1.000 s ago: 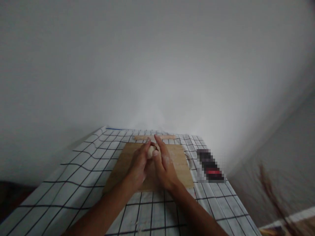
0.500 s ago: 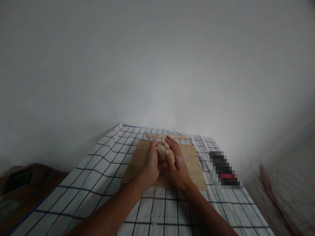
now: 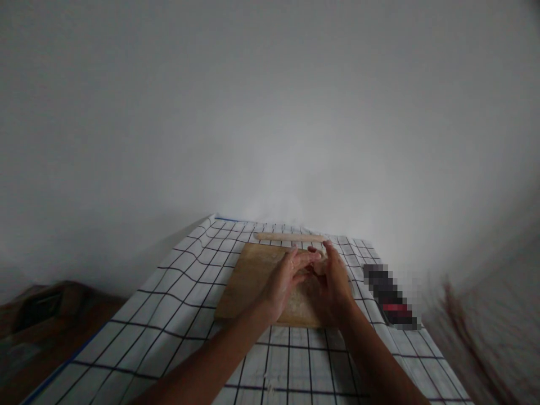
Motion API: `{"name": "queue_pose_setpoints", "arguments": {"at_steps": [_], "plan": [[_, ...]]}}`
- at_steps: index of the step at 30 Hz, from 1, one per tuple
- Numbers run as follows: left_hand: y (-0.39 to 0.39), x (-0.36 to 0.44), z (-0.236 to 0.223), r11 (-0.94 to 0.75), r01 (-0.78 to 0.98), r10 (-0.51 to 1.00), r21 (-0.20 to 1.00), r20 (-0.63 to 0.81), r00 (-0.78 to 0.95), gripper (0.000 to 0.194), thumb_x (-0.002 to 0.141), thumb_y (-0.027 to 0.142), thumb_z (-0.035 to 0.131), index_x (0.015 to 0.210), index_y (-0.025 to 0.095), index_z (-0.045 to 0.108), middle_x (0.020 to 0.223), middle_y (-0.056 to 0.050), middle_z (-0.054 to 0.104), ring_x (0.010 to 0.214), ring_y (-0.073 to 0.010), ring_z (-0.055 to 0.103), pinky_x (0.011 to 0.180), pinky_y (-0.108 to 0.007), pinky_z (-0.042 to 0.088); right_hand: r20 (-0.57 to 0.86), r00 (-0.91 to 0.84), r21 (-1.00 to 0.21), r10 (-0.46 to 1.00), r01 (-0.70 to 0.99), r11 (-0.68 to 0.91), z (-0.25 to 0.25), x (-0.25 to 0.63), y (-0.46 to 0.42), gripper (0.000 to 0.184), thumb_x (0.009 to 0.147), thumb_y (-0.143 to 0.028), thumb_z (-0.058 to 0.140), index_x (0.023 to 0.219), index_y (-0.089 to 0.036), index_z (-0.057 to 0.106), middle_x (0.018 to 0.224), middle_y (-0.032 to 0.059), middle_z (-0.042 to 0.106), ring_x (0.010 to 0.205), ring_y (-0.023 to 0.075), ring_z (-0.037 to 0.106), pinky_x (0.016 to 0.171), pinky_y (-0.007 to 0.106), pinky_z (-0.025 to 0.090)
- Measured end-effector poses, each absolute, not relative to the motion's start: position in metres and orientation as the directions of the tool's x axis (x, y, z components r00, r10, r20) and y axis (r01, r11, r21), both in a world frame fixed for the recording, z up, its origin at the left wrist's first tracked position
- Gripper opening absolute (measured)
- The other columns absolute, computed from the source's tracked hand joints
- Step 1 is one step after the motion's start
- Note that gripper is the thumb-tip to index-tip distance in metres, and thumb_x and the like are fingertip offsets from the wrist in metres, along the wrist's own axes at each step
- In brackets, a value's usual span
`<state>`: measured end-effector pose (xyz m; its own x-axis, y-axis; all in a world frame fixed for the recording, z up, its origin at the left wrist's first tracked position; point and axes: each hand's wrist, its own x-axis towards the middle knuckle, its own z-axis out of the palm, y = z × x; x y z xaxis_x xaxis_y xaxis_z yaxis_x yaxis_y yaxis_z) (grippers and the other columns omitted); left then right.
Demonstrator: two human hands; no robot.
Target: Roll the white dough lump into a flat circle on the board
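Note:
A pale lump of dough [image 3: 321, 265] is at the right part of a wooden board [image 3: 242, 287], partly hidden by my fingers. My right hand [image 3: 337, 278] is curled around its right side, thumb toward the middle. Coming from the left, my left hand [image 3: 284, 281] has its fingers stretched out and apart, tips reaching the dough's near left side. Whether those tips press on it I cannot tell. A whitish dusting marks the board and my fingers.
Behind the board lies a wooden rolling pin [image 3: 291, 237]. A checked cloth [image 3: 177, 298] covers the table. On the right rests a blurred-out dark object [image 3: 388, 295] with a red patch. Small pale crumbs [image 3: 270, 385] are near the front. A wall [image 3: 270, 112] rises behind.
Both hands and the dough have moved right across the board. The left hand, cupped against the dough's side before, now has its fingers spread toward it. The view has shifted slightly.

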<state>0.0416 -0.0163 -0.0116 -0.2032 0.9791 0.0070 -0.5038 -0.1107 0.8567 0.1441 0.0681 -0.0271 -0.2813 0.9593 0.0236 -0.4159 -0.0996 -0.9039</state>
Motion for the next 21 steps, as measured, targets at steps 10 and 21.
{"name": "queue_pose_setpoints", "arguments": {"at_steps": [10, 21], "plan": [[-0.016, 0.03, 0.0, -0.217, -0.53, 0.904, 0.82, -0.035, -0.426, 0.041, 0.09, 0.051, 0.055, 0.089, 0.013, 0.07, 0.08, -0.01, 0.072, 0.065, -0.0181, 0.067, 0.054, -0.027, 0.05, -0.064, -0.465, -0.674, 0.883, -0.632, -0.382, -0.018, 0.147, 0.059, 0.032, 0.091, -0.051, 0.065, 0.103, -0.022, 0.067, 0.077, 0.0005, 0.069, 0.068, 0.0154, 0.068, 0.061, 0.028, 0.059], [-0.015, 0.033, -0.005, -0.254, -0.408, 0.871, 0.877, 0.024, -0.49, 0.043, 0.084, 0.055, 0.062, 0.087, 0.013, 0.07, 0.075, -0.005, 0.066, 0.061, -0.0153, 0.061, 0.051, -0.026, 0.046, 0.019, -0.327, -0.837, 0.945, -0.523, -0.164, -0.006, 0.139, 0.05, 0.055, 0.086, -0.059, 0.068, 0.055, -0.024, 0.039, 0.045, -0.0097, 0.034, 0.034, 0.008, 0.034, 0.033, 0.022, 0.026]]}}
